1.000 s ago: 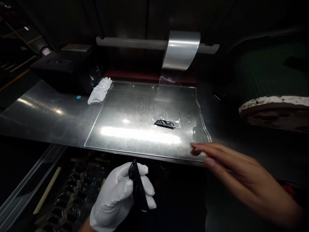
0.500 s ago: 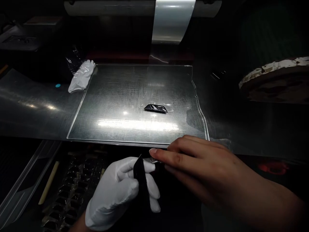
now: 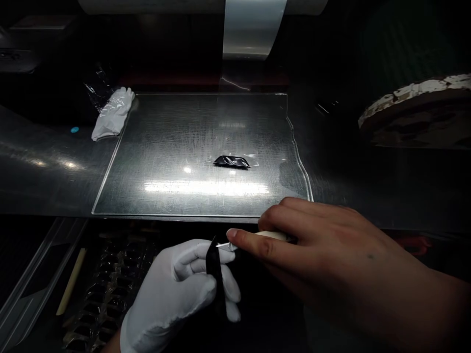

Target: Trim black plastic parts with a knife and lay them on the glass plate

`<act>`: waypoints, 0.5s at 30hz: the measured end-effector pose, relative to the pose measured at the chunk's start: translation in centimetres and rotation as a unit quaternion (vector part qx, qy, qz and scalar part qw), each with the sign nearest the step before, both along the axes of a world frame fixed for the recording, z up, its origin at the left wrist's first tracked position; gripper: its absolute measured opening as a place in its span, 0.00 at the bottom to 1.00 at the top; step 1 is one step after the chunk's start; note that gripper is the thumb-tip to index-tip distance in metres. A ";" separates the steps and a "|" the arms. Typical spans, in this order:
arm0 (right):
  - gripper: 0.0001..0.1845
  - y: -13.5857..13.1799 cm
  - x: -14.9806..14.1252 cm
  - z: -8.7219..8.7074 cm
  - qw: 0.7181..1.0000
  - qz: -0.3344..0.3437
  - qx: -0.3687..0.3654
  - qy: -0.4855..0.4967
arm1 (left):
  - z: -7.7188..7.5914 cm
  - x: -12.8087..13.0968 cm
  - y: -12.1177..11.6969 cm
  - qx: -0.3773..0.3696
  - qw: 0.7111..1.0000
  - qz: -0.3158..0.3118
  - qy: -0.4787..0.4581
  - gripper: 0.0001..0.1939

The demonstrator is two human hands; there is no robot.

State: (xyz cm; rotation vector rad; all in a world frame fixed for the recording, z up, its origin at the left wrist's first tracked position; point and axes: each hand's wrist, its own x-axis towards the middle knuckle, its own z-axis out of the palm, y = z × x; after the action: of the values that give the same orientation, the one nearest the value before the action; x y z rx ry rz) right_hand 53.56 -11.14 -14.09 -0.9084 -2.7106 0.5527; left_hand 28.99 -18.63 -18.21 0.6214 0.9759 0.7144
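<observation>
My left hand, in a white glove, pinches a thin black plate between thumb and fingers, its long side upright. My bare right hand is closed on a knife with a pale handle. The knife's short, shiny blade points left and its tip meets or nearly meets the upper edge of the black plate. Just beyond, a similar black piece with clear film around it lies on a scratched transparent sheet. The lower fingers of my right hand are in shadow.
A white glove lies at the sheet's left corner. Overhead, a strip of film hangs from a roller. A large roll stands at right. Below left is a tray of black pieces beside a pale stick.
My right hand has turned slightly, so the knife's pale handle and blade show more clearly. The blade tip is nearer the black plate. The whole view has shifted a little.
</observation>
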 end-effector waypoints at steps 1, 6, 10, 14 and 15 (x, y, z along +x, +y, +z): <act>0.22 0.0 0.0 0.0 1.000 0.002 0.003 -0.004 | 0.0 0.0 0.0 -0.002 1.000 -0.002 0.001 0.26; 0.25 0.0 -0.2 0.1 1.000 -0.001 0.026 -0.017 | 0.5 -0.1 0.4 -0.003 1.000 -0.019 0.018 0.23; 0.28 -0.2 -0.4 0.2 0.999 -0.005 0.040 -0.025 | 0.7 -0.3 0.5 0.001 0.998 -0.035 0.044 0.21; 0.28 -0.2 -0.6 0.2 0.998 -0.007 0.054 -0.028 | 0.5 -0.5 0.4 -0.014 0.999 -0.031 0.008 0.19; 0.29 -0.2 -0.6 0.1 0.998 -0.006 0.055 -0.028 | 0.5 -0.5 0.4 -0.022 0.999 -0.029 0.001 0.19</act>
State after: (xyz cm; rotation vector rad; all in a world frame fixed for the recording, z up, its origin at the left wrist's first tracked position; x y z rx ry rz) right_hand 52.92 -11.31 -13.96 -0.9243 -2.7516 0.3768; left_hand 28.47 -18.25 -17.74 0.6100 0.9695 0.6405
